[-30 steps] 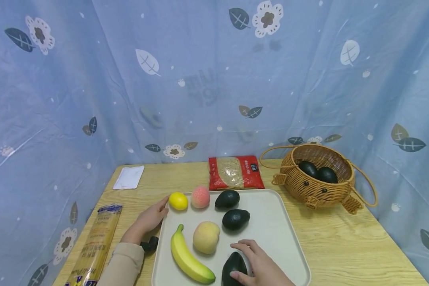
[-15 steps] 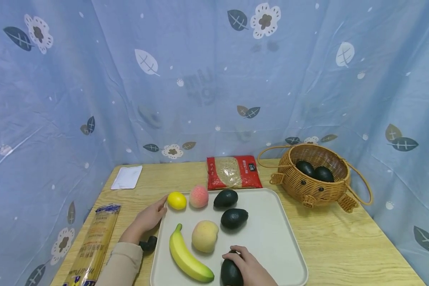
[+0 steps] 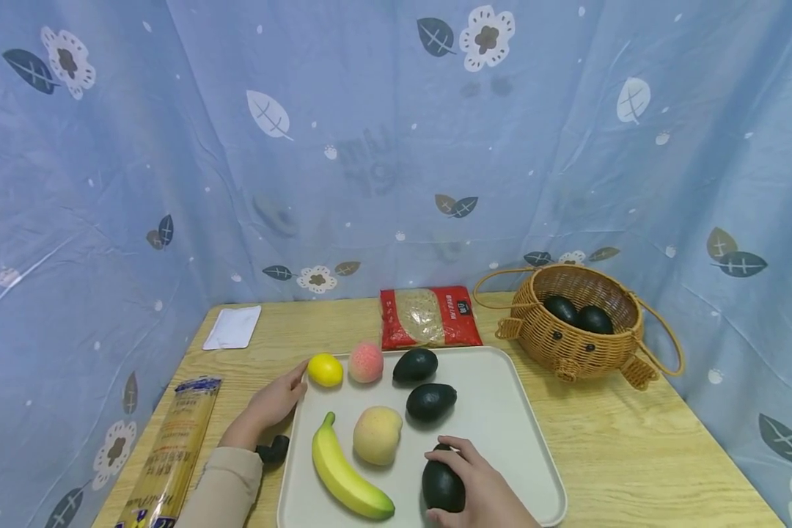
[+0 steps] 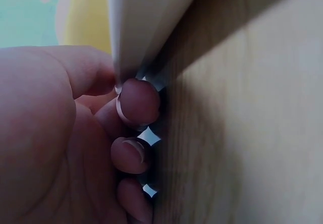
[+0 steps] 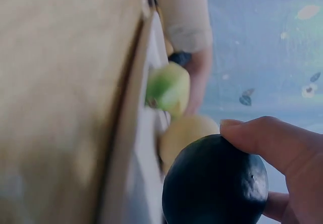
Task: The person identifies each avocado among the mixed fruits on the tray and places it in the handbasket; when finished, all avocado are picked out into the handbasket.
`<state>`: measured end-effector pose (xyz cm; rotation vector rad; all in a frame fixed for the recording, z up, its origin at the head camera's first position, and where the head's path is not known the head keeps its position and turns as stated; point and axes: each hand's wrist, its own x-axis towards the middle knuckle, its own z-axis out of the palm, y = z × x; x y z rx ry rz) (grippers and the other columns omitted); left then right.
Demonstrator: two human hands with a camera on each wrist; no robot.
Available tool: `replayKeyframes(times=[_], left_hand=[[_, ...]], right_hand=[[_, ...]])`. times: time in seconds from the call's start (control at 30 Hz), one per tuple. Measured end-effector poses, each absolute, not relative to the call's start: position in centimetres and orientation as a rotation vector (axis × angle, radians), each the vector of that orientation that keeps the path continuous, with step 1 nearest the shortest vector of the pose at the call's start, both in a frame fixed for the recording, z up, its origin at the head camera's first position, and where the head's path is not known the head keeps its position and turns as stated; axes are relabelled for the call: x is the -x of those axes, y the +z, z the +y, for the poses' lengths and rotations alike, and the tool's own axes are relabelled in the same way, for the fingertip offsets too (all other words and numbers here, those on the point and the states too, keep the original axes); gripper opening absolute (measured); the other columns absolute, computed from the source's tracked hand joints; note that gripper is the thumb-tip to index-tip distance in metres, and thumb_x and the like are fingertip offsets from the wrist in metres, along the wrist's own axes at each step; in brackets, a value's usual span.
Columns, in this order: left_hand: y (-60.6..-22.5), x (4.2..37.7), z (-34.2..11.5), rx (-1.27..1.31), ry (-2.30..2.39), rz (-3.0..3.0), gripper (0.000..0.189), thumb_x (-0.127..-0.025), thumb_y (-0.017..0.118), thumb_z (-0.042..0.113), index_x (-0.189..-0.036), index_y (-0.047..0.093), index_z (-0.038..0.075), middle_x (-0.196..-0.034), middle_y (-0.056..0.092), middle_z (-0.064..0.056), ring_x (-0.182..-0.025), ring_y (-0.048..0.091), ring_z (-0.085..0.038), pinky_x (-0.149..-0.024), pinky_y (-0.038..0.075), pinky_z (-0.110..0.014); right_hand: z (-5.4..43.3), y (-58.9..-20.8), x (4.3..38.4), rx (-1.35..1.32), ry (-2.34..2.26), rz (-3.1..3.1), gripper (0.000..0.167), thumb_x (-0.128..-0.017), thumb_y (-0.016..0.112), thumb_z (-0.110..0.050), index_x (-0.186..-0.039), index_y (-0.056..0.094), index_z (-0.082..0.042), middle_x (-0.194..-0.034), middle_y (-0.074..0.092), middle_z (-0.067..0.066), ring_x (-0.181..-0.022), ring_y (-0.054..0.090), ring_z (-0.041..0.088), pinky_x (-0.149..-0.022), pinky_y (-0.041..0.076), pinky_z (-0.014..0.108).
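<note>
My right hand (image 3: 485,488) grips a dark green avocado (image 3: 443,482) over the front part of a cream tray (image 3: 508,440). In the right wrist view the thumb lies on one side of this avocado (image 5: 214,183) and the fingers go behind it. My left hand (image 3: 270,405) pinches the tray's left rim near the lemon (image 3: 325,369); the left wrist view has its fingertips (image 4: 139,103) curled under the rim. On the tray also lie a pink peach (image 3: 366,362), a yellow peach (image 3: 378,435), a banana (image 3: 347,473) and two more avocados (image 3: 432,402).
A wicker basket (image 3: 577,352) with two avocados inside stands at the back right. Behind the tray lies a red food packet (image 3: 430,317). A spaghetti pack (image 3: 169,455) and a white card (image 3: 233,327) are on the left side of the wooden table (image 3: 633,440).
My right hand's fingers have closed round the front avocado, which has shifted to the right and slightly away from me. My left hand stays on the tray rim.
</note>
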<state>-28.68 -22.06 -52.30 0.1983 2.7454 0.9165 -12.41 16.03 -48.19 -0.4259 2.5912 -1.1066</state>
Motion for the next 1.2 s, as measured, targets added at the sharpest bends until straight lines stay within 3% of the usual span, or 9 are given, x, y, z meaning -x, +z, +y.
replayKeyframes(times=[0.13,0.27,0.43,0.67,0.8,1.0,1.2], left_hand=[[-52.3,28.7,-22.2,-0.194,0.908,2.744,0.060,-0.112,0.047,0.031,-0.167,0.030,0.015,-0.145,0.059,-0.022,-0.130,0.057,-0.045,-0.106,0.040,-0.068],[-52.3,28.7,-22.3,-0.202,0.900,2.747,0.059,-0.111,0.047,0.030,-0.166,0.031,0.013,-0.141,0.062,-0.022,-0.125,0.060,-0.042,-0.104,0.042,-0.067],[-52.3,28.7,-22.4,-0.205,0.907,2.742,0.060,-0.112,0.047,0.031,-0.166,0.031,0.014,-0.145,0.059,-0.024,-0.131,0.056,-0.047,-0.106,0.040,-0.069],[-52.5,28.7,-22.3,-0.202,0.918,2.747,0.060,-0.112,0.047,0.032,-0.167,0.031,0.016,-0.145,0.059,-0.022,-0.128,0.058,-0.045,-0.105,0.041,-0.068],[-52.4,28.8,-22.2,-0.203,0.910,2.760,0.059,-0.112,0.048,0.032,-0.167,0.032,0.017,-0.143,0.062,-0.019,-0.120,0.062,-0.037,-0.102,0.045,-0.065],[-52.4,28.9,-22.2,-0.200,0.892,2.771,0.059,-0.111,0.048,0.032,-0.166,0.032,0.016,-0.139,0.064,-0.019,-0.118,0.063,-0.037,-0.101,0.045,-0.064],[-52.5,28.8,-22.2,-0.199,0.906,2.759,0.059,-0.112,0.047,0.030,-0.167,0.031,0.016,-0.143,0.061,-0.021,-0.127,0.059,-0.043,-0.105,0.042,-0.066]], right_hand=[[17.1,-47.0,12.8,0.411,-1.101,2.672,0.069,-0.079,0.093,-0.037,-0.139,0.065,-0.017,-0.150,0.046,0.015,-0.116,0.060,0.037,-0.091,0.055,0.064],[18.1,-46.1,13.4,0.401,-1.072,2.864,0.068,-0.075,0.097,-0.029,-0.135,0.067,-0.017,-0.148,0.050,0.013,-0.116,0.063,0.035,-0.091,0.057,0.058],[19.8,-44.9,14.9,0.377,-1.020,3.107,0.067,-0.072,0.099,-0.021,-0.132,0.070,-0.019,-0.146,0.054,0.009,-0.122,0.062,0.036,-0.093,0.056,0.053],[22.5,-43.4,17.9,0.407,-0.961,3.294,0.068,-0.075,0.096,-0.016,-0.137,0.067,-0.011,-0.150,0.047,0.021,-0.121,0.061,0.049,-0.086,0.058,0.061],[24.0,-42.4,19.6,0.360,-0.968,3.357,0.067,-0.078,0.094,-0.014,-0.138,0.064,-0.008,-0.152,0.043,0.024,-0.122,0.057,0.055,-0.086,0.055,0.067],[26.3,-41.0,21.9,0.263,-0.969,3.429,0.066,-0.083,0.090,-0.016,-0.142,0.060,-0.006,-0.157,0.036,0.027,-0.123,0.052,0.061,-0.087,0.051,0.072],[28.9,-40.0,23.7,0.095,-0.977,3.480,0.067,-0.087,0.087,-0.017,-0.145,0.056,-0.003,-0.158,0.030,0.032,-0.123,0.047,0.064,-0.089,0.047,0.075]])
